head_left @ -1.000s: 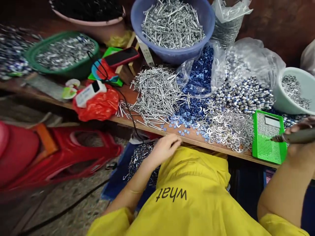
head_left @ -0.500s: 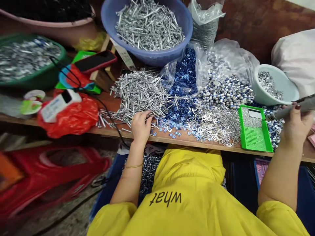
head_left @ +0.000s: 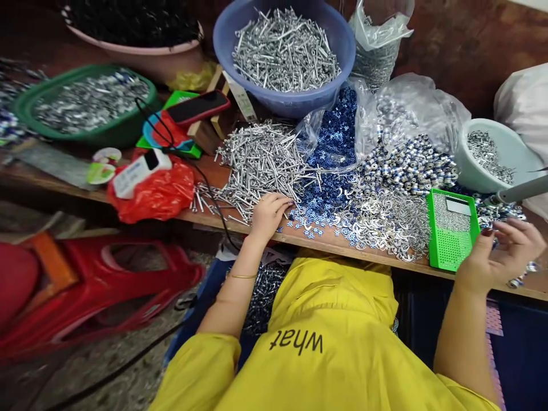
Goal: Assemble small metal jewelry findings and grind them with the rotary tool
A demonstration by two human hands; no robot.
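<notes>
At the front of the pile of silver pins (head_left: 261,165), my left hand (head_left: 269,216) rests on the table edge with thumb and fingertips drawn together; whatever they hold is hidden. Small blue three-armed pieces (head_left: 314,220) lie just to its right. My right hand (head_left: 503,251) is raised at the right of the green tray (head_left: 433,228), thumb and fingers apart, with nothing visible in it. Above that hand a grey rod-shaped tool (head_left: 520,189) juts in from the right. A few blue-and-silver beads (head_left: 516,282) show below the hand.
Silver crescent pieces (head_left: 377,228) and blue-and-silver cylinders (head_left: 411,165) are heaped mid-table. Behind stand a blue basin (head_left: 285,103) of pins and a pale bowl (head_left: 466,165). To the left are a red bag (head_left: 171,194), a black cable (head_left: 214,200) and a red stool (head_left: 128,291).
My right hand has come off the grey tool and moved down and toward me, its fingers spreading. My left hand stays by the pins, its fingers now pointing more to the right. The view has shifted left.
</notes>
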